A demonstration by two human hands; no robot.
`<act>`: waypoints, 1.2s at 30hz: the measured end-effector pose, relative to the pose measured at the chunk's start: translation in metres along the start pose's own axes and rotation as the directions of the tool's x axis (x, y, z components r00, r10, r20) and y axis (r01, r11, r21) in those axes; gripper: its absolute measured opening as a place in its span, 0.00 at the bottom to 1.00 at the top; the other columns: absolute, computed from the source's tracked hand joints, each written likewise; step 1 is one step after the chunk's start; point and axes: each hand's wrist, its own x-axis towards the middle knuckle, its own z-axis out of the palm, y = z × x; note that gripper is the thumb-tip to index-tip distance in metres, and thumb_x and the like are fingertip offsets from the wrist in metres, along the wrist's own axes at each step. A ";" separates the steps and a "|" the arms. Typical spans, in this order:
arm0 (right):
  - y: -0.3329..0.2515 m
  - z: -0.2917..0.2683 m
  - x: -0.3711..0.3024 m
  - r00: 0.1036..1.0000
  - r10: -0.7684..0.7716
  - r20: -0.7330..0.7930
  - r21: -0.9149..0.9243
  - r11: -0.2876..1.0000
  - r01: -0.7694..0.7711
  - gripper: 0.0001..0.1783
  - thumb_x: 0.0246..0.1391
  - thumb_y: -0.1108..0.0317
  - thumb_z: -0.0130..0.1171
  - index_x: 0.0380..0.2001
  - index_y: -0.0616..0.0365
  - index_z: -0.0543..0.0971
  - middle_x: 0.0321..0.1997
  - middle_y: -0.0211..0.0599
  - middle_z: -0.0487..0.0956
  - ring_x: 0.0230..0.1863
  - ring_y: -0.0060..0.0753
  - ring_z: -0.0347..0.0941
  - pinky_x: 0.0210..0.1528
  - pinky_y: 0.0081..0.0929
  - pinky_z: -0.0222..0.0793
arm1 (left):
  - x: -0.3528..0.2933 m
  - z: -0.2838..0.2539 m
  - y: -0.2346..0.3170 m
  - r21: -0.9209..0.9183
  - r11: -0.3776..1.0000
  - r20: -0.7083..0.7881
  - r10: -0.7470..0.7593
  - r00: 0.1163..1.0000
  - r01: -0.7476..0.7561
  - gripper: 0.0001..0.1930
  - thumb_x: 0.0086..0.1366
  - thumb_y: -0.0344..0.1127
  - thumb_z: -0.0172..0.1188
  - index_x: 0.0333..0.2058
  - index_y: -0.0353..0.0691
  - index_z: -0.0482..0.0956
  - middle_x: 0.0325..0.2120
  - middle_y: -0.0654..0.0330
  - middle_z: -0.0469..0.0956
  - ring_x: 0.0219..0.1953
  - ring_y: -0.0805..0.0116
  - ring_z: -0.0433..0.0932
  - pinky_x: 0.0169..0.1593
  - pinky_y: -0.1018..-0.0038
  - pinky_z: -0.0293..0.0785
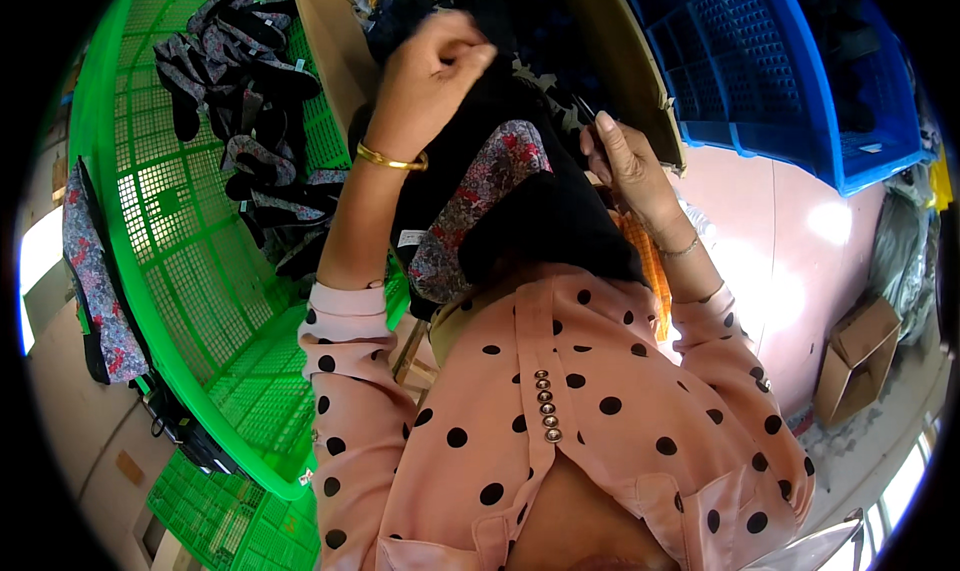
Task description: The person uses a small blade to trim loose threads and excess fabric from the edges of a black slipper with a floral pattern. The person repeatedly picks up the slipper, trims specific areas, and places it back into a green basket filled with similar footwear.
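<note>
My left hand is raised over the open cardboard box, its fingers curled in a pinch and smeared by motion. Whatever sits between its fingertips is too blurred to make out. On the right, my right hand is closed around what look like thread snips, with only a thin dark tip showing past the thumb. Across my lap lies a black sewn piece with floral fabric, grey with red flowers, bearing a small white label. Dark cloth pieces fill the box between my hands.
A large green plastic basket at left holds several black and floral pieces. One floral piece hangs over its outer rim. The cardboard box stands ahead, a blue crate right of it. A small carton sits far right.
</note>
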 end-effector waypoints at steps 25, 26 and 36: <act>-0.024 0.020 0.000 0.841 -0.506 0.190 -0.638 0.587 0.497 0.17 0.58 0.54 0.59 0.35 0.59 0.75 0.21 0.39 0.75 0.21 0.42 0.73 0.24 0.29 0.68 | -0.124 0.033 0.047 -0.391 0.863 -0.129 -0.397 0.909 0.321 0.10 0.60 0.28 0.64 0.39 0.28 0.81 0.30 0.61 0.82 0.28 0.79 0.78 0.34 0.83 0.74; -0.029 0.020 -0.004 0.823 -0.523 0.222 -0.681 0.521 0.515 0.18 0.57 0.52 0.60 0.34 0.58 0.75 0.20 0.38 0.75 0.21 0.42 0.74 0.24 0.30 0.68 | -0.120 0.028 0.059 -0.487 0.792 -0.052 -0.446 0.893 0.368 0.11 0.63 0.28 0.62 0.42 0.27 0.80 0.33 0.61 0.82 0.32 0.81 0.77 0.37 0.85 0.74; -0.052 0.028 -0.018 0.742 -0.576 0.343 -0.822 0.198 0.534 0.21 0.49 0.47 0.63 0.26 0.54 0.72 0.17 0.32 0.73 0.18 0.35 0.72 0.19 0.29 0.66 | -0.127 0.029 0.070 -0.754 0.525 0.145 -0.454 0.879 0.396 0.12 0.64 0.27 0.60 0.46 0.31 0.80 0.35 0.60 0.83 0.35 0.80 0.78 0.41 0.84 0.74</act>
